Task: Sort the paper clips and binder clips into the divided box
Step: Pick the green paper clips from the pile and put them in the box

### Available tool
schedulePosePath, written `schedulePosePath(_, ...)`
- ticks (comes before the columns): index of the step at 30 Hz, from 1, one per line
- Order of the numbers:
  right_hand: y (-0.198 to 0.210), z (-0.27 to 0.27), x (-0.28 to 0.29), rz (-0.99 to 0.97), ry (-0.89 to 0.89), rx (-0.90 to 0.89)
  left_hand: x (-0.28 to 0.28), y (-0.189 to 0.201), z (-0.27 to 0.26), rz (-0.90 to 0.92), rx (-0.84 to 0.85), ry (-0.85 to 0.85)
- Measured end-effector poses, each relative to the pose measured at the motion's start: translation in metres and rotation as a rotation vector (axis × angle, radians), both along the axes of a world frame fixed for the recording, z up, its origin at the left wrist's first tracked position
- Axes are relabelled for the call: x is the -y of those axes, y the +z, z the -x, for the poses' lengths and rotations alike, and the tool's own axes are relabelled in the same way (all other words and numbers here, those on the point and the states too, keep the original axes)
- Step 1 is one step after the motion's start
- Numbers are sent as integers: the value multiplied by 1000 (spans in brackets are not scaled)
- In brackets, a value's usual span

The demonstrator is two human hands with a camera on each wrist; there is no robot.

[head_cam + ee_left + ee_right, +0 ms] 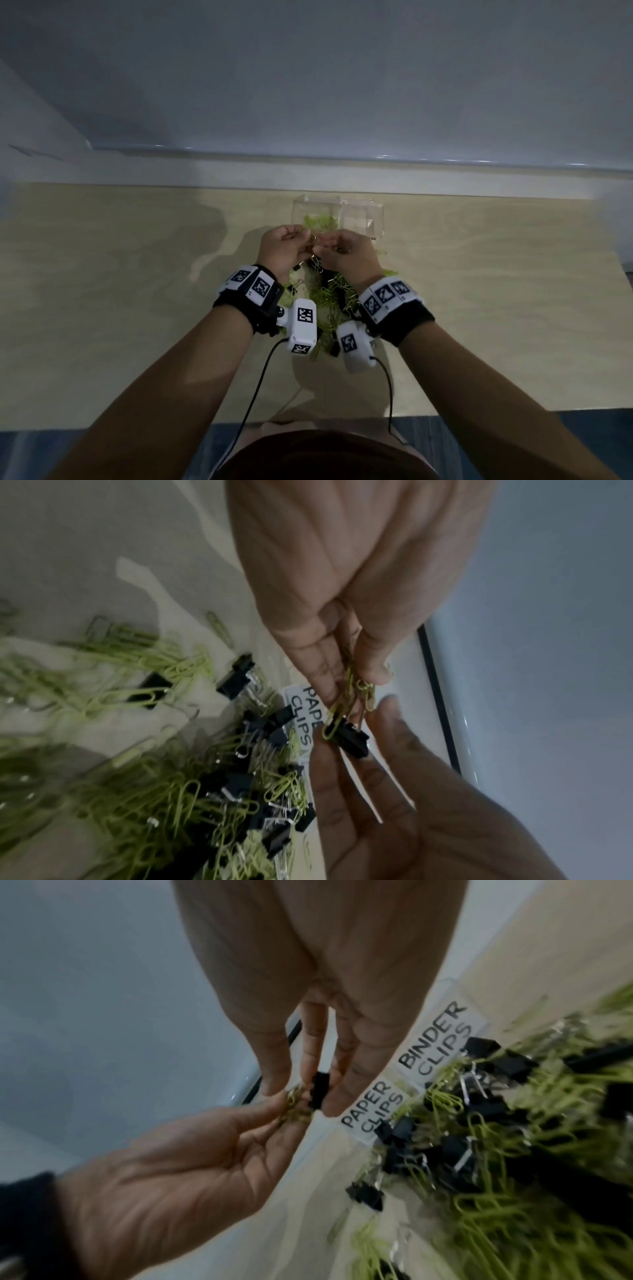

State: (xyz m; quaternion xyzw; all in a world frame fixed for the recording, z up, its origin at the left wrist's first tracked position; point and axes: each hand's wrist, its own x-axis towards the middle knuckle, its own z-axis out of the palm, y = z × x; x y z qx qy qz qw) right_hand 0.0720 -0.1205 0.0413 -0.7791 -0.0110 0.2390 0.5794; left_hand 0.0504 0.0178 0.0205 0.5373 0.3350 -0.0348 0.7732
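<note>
Two hands: left hand (pixel 329 593) pinches paper clips (pixel 346 696), right hand (pixel 308 988) a binder clip (pixel 319 1089).

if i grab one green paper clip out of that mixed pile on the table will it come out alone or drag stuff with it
Probably drags others: the green wire paper clips lie interlocked in the pile. The small black binder clip held between both hands has green clips hooked on it, so snagging looks likely. Each looks thin and light, so it may slip from a loose pinch.
</note>
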Motion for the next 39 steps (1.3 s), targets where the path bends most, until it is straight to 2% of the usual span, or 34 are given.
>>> schedulePosePath(3,-14,8,5,64,-74,32,9,-3,2,-1,-14,-17)
schedulePosePath(8,-30,10,43,156,-223,-12,6,3,-12,-142,-3,-74)
schedulePosePath(12,-43,12,92,464,-207,93,-3,7,-54,-390,19,-141)
schedulePosePath(14,-47,14,108,591,-136,140,-5,5,-74,-523,36,-190)
schedulePosePath(17,-55,20,119,660,-42,265,-5,1,-87,-747,57,-321)
schedulePosePath(21,-53,28,106,668,59,382,-9,3,-65,-953,145,-497)
schedulePosePath(25,-45,40,71,566,387,528,-16,-2,-4,-996,179,-663)
schedulePosePath(28,-40,44,41,499,653,518,-14,-12,52,-963,112,-938)
schedulePosePath(31,-35,42,19,509,864,519,-6,-23,88,-1029,76,-1202)
schedulePosePath(33,-36,40,11,594,966,540,1,-30,98,-1103,81,-1260)
schedulePosePath(36,-38,36,7,740,1029,544,6,-39,100,-1192,49,-1293)
schedulePosePath(39,-42,31,6,822,1056,524,5,-40,96,-1163,-30,-1263)
